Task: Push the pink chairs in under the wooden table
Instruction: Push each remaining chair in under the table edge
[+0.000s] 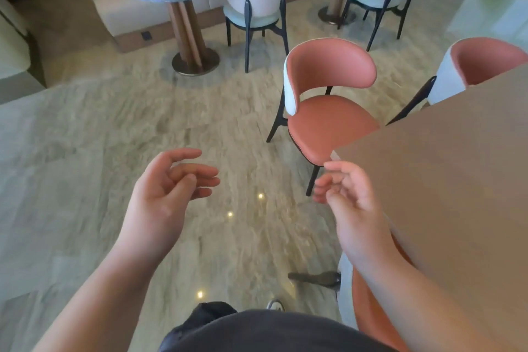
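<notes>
**Empty hands nearing 3 pink chairs**

Both hands are hovering over the marble floor, gripping nothing: the left hand and right hand are showing loosely curled, parted fingers. The nearest pink chair is standing with its seat partly under the wooden table; a second pink chair is waiting beyond, a third pink chair beside the person. Rigid and probably moderately heavy, it is best pushed by the curved backrest.

Bright, soft light all over; small lamp spots shine on the glossy floor; whole picture a bit blurry; edges bend outward; top right corner glows white-green.
</notes>
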A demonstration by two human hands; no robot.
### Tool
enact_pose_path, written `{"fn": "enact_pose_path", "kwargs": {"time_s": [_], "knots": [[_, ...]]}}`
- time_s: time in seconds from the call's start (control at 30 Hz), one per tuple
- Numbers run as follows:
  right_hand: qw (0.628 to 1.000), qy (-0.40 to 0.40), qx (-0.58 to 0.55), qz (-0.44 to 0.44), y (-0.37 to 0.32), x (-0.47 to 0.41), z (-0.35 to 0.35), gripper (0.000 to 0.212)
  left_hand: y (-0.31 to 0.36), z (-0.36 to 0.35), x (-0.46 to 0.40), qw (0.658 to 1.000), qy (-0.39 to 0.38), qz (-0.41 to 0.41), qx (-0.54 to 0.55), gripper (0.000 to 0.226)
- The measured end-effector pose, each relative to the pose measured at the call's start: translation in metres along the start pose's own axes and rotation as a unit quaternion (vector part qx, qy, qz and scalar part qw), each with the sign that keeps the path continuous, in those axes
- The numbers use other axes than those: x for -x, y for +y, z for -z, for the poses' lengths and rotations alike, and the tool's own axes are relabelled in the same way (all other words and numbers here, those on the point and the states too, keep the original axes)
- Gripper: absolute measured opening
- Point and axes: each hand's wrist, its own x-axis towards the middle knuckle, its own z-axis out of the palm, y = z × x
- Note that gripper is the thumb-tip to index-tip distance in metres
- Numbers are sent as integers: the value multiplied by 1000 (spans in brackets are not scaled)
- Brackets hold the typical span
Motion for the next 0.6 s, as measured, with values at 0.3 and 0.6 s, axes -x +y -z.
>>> {"fn": "enact_pose_path", "kwargs": {"time_s": [0.3, 0.6], "knots": [[1000, -22, 15, -8, 17, -164, -78, 48, -46, 19, -174, 1000, -2, 27, 5, 38], [1000, 11, 8, -28, 28, -366, -213, 52, -72, 93, -414, 999, -23, 45, -12, 41]]}}
